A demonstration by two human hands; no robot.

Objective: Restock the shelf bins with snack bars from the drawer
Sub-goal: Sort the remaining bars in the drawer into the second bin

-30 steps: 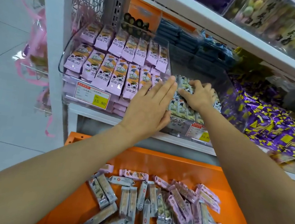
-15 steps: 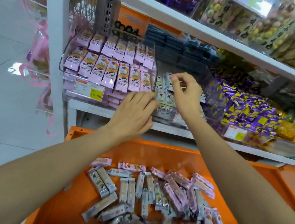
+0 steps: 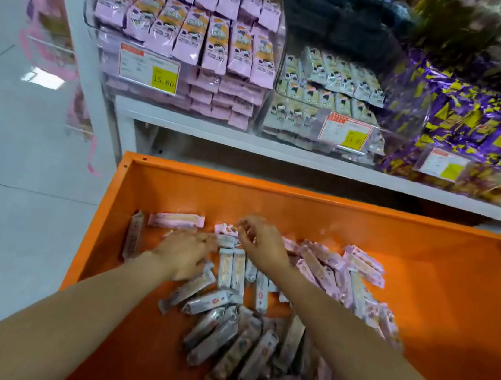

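Head view | left hand (image 3: pixel 182 257) and right hand (image 3: pixel 262 248) blurred among snack bars (image 3: pixel 222 303) | hands' grip: cannot tell

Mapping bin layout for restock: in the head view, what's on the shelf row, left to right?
Pink-wrapped snack bars → pale grey-green wrapped snack bars → purple-and-yellow foil-wrapped sweets.
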